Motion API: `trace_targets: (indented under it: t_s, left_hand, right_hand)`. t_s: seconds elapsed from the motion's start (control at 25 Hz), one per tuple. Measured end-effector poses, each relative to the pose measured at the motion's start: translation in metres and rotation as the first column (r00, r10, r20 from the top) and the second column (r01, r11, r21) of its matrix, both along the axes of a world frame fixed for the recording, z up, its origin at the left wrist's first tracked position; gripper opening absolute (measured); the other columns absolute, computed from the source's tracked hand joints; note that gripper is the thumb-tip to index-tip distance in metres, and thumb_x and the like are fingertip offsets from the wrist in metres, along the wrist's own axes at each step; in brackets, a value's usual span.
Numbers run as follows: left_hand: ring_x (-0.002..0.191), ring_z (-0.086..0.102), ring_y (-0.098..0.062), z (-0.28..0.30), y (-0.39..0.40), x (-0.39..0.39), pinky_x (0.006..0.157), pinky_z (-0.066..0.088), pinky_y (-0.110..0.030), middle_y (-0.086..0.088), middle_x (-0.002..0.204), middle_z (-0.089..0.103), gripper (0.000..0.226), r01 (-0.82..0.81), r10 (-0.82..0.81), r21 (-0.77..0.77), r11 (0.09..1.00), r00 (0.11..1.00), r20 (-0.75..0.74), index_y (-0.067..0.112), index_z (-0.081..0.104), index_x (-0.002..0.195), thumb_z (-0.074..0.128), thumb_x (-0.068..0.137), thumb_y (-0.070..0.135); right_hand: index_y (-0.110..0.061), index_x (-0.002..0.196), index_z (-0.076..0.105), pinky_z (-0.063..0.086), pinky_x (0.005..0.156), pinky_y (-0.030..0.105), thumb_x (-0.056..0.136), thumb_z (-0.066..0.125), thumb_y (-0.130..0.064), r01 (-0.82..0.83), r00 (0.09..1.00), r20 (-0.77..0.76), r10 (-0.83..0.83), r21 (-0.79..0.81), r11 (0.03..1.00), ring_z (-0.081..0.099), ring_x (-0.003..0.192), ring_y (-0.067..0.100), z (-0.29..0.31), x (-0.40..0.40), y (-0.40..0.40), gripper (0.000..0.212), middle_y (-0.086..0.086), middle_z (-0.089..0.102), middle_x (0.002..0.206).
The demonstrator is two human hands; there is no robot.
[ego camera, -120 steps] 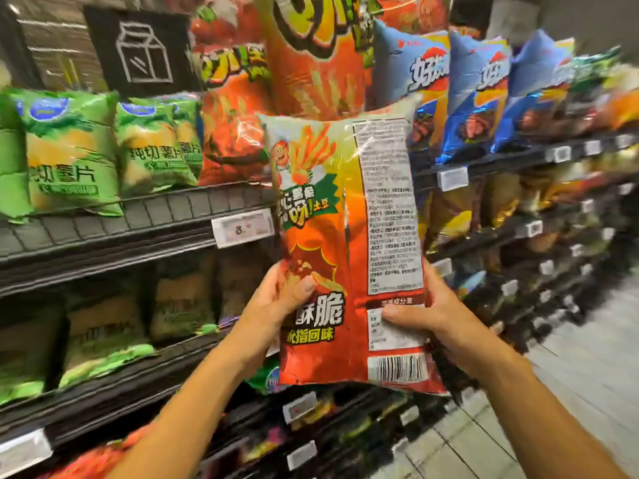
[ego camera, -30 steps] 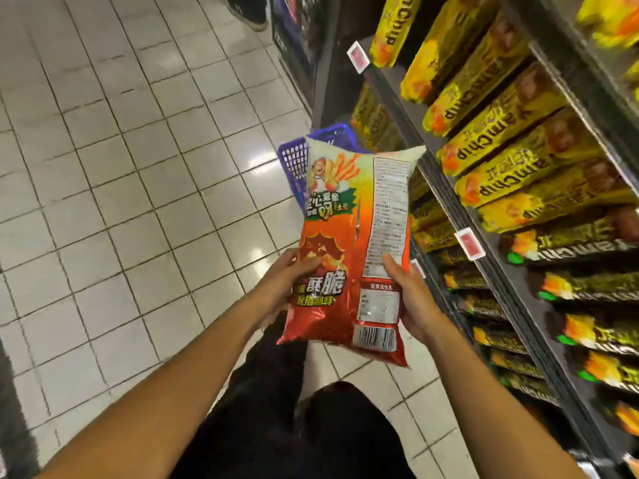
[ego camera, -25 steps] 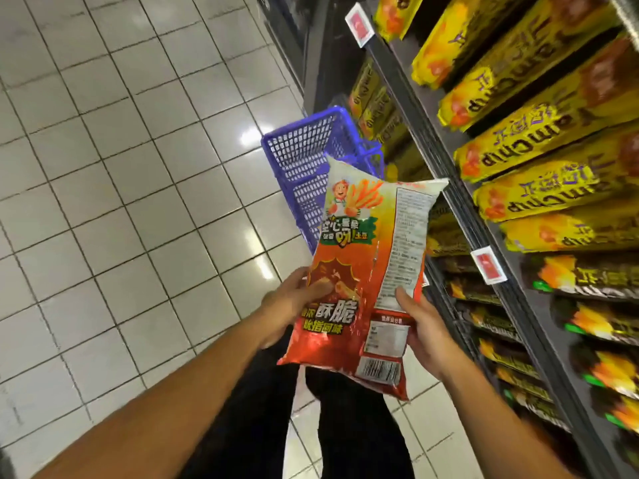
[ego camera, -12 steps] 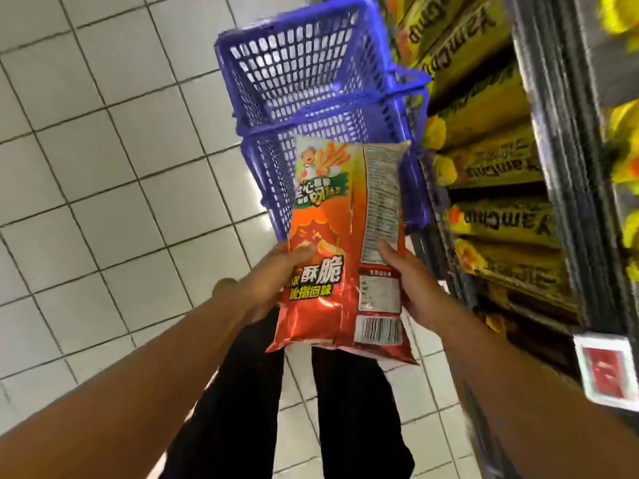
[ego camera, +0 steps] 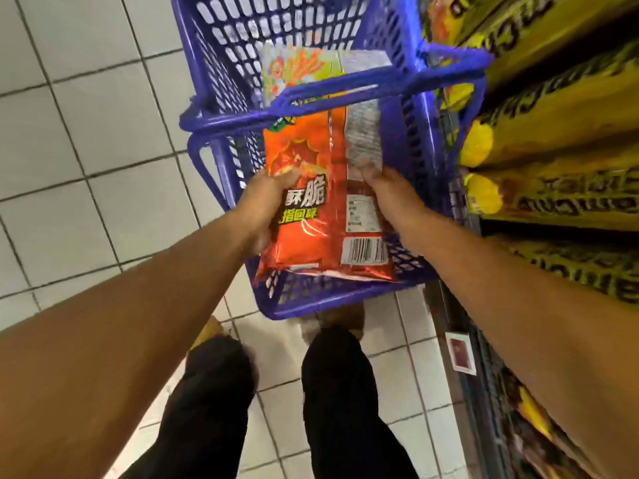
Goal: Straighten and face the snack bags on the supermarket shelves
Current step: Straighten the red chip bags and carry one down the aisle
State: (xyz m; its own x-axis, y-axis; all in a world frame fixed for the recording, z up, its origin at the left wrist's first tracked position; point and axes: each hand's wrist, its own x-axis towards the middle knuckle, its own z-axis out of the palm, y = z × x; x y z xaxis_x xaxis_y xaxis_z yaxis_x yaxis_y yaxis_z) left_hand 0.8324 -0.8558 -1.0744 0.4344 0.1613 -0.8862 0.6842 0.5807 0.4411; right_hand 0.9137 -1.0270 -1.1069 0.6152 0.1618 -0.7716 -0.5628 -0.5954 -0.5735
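Nearest the camera are two dark legs [ego camera: 276, 409] on the tiled floor [ego camera: 69, 133], just this side of the blue basket [ego camera: 345, 299]. Over the basket's near end, the left hand [ego camera: 266, 202] pinches the left edge of the orange bag [ego camera: 318, 236], thumb on the front. The right hand [ego camera: 387, 195] grips the right edge, fingers curled behind.

The bag's bottom seam hangs over the basket's near wall. Its top pokes under the basket's handles [ego camera: 345, 88] and looks blurry there.

It seems the bag is going into the basket. To do it well, keep it flat, slide it under the handles, and do not squeeze (chips break easily).

Inside the basket I can see only this bag. The floor of the basket is mostly hidden.

Past the basket's right side are shelves [ego camera: 491, 340] with yellow bags [ego camera: 560, 115] lying in rows.
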Motion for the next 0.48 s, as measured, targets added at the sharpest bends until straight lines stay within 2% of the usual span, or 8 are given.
trace_targets:
  t_s: [0.08,0.16,0.24,0.32,0.4,0.48]
  left_hand:
    - [0.070,0.072,-0.018,-0.021,-0.002,-0.003,0.061,0.059,-0.032,-0.005,0.088,0.075,0.021,-0.044,0.045,0.015,0.999,0.996,-0.071,0.018,0.062,0.114,0.049,0.102,0.028]
    - [0.084,0.072,-0.024,-0.041,-0.005,-0.006,0.070,0.059,-0.038,-0.009,0.102,0.074,0.028,-0.089,0.091,0.025,0.996,0.989,-0.120,0.017,0.058,0.124,0.050,0.102,0.032]
    - [0.095,0.071,-0.028,-0.057,-0.005,-0.005,0.073,0.059,-0.040,-0.012,0.115,0.071,0.037,-0.096,0.103,0.060,0.994,0.986,-0.130,0.016,0.052,0.133,0.052,0.101,0.034]
    - [0.085,0.070,-0.020,-0.067,-0.005,0.000,0.058,0.058,-0.030,-0.009,0.114,0.070,0.035,-0.065,0.083,0.113,0.991,0.984,-0.157,0.017,0.051,0.132,0.052,0.101,0.034]
    - [0.065,0.063,-0.007,-0.078,-0.008,0.004,0.038,0.048,-0.016,-0.002,0.100,0.068,0.030,-0.013,0.041,0.151,0.988,0.982,-0.183,0.016,0.051,0.128,0.051,0.102,0.030]
    - [0.051,0.057,-0.005,-0.081,-0.012,0.008,0.033,0.040,-0.012,0.000,0.082,0.061,0.038,0.031,-0.003,0.136,0.990,0.980,-0.200,0.008,0.050,0.135,0.049,0.101,0.027]
  right_hand:
    - [-0.023,0.128,0.061,0.052,0.084,0.024,0.100,0.052,-0.049,-0.010,1.000,0.017,0.010,0.006,1.000,0.067,0.108,0.018,-0.021,0.002,0.011,0.039,0.001,0.069,0.124]
    - [-0.022,0.139,0.053,0.049,0.103,0.037,0.100,0.053,-0.048,-0.031,1.000,-0.005,0.031,0.015,0.999,0.061,0.122,0.025,-0.036,0.005,0.018,0.047,0.005,0.061,0.139]
    - [-0.020,0.141,0.052,0.045,0.109,0.044,0.100,0.054,-0.043,-0.002,1.000,-0.017,0.003,0.012,1.000,0.059,0.124,0.028,-0.050,0.010,0.023,0.047,0.007,0.060,0.139]
    - [-0.017,0.134,0.058,0.048,0.106,0.044,0.101,0.054,-0.038,0.033,0.999,-0.016,-0.033,0.014,0.999,0.063,0.116,0.029,-0.060,0.015,0.024,0.039,0.009,0.066,0.129]
    - [-0.015,0.131,0.059,0.052,0.101,0.046,0.102,0.053,-0.036,0.060,0.998,-0.031,-0.061,-0.010,0.998,0.067,0.110,0.032,-0.069,0.019,0.024,0.036,0.012,0.069,0.123]
    - [-0.015,0.132,0.057,0.056,0.093,0.042,0.102,0.053,-0.034,0.047,0.998,-0.049,-0.050,-0.047,0.998,0.068,0.105,0.030,-0.074,0.019,0.022,0.036,0.010,0.069,0.120]
